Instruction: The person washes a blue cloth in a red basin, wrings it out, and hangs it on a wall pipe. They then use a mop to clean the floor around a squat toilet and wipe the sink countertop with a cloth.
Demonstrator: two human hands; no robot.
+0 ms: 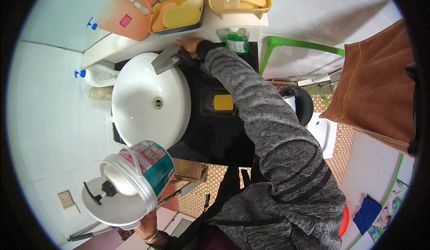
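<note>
My left hand (pixel 147 223) grips a white plastic bucket (pixel 158 169) by its lower rim, tilted beside the front of the white washbasin (pixel 183 115). The bucket has a teal and pink printed wrapper and a white handle. A white container with a black pump head (pixel 109 189) and a round white dish or lid (pixel 100 206) show at its mouth. Reaching across the black counter (pixel 215 135), my right hand (pixel 190 45) is at the back of the grey metal faucet (pixel 167 60). Its fingers are partly hidden there. No water is visible at the spout or in the basin.
A yellow soap bar (pixel 223 102) lies in a dark dish on the counter. Green liquid fills a bottle (pixel 238 43) at the back. The ledge holds soap trays (pixel 181 14) and an orange jug (pixel 124 18). A brown towel (pixel 376 92) hangs at right.
</note>
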